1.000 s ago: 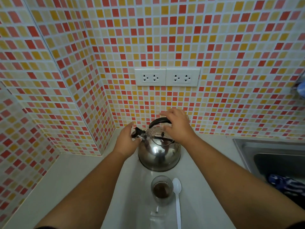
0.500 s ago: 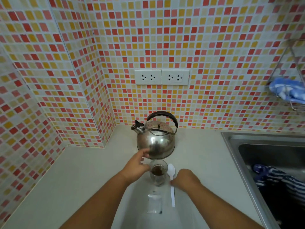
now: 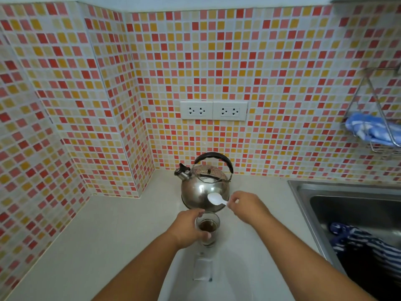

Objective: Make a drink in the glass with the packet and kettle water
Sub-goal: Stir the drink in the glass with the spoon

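While the left hand (image 3: pixel 188 227) was wrapped around the glass (image 3: pixel 207 228), steadying it on the counter (image 3: pixel 121 231), the right hand (image 3: pixel 246 205) pinched the handle of a white plastic spoon (image 3: pixel 214 198), bowl raised and pointing to about 10 o'clock, above and just beyond the glass rim. Glass sat at centre of view, directly in front of the person; it held dark brown liquid, roughly part-full (exact level unclear).

Judged step: stirring. Water and powder appeared to be in already; spoon not yet in the liquid. Next move would call for lowering the bowl down and toward 7 o'clock into the mouth of the glass, keeping the left-hand grip firm so the glass does not skid or tip.

Kettle (image 3: pixel 205 185) stood upright at 12 o'clock from the glass, close behind it, spout to 10 o'clock, handle up, no hand on it. Spoon bowl overlapped the kettle body in view; contact could not be told. Packet (image 3: pixel 202 270), clear and apparently empty, lay flat at 6 o'clock from the glass, near it.

Surroundings: sink (image 3: pixel 338 203) at 3 o'clock with a striped cloth (image 3: pixel 368 244) inside; wire rack (image 3: pixel 377 118) with blue cloth (image 3: pixel 366 128) at 2 o'clock on the wall; twin sockets (image 3: pixel 213 110) at 12 o'clock. Nothing lay between spoon and glass.
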